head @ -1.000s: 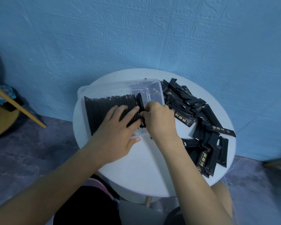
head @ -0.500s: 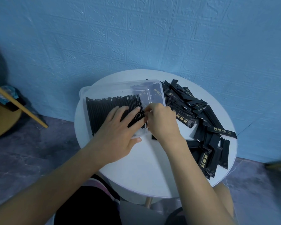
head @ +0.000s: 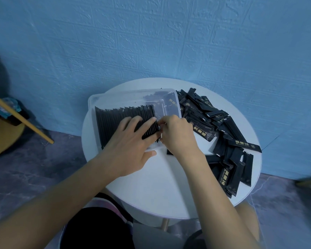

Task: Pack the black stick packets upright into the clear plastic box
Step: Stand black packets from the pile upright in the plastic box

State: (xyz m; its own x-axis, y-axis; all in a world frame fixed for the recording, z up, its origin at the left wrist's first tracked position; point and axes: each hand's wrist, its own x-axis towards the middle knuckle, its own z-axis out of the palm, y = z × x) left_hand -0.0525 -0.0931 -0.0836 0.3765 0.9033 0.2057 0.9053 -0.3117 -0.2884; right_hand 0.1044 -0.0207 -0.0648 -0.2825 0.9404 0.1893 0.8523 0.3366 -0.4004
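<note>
While pressing left hand (head: pixel 127 141) flat on row (head: pixel 115 115) in box (head: pixel 133 91) and pinching end packet (head: pixel 157 129) with right hand (head: pixel 178 135), treat as likely light, limp, slick; grip long edges.

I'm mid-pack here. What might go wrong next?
1. The upright row in the clear box is pressed by the left hand; with empty space at its right end, it may topple if that hand lifts.
2. The loose packets lie near the edge of the table; the right hand reaching there might knock some off.
</note>
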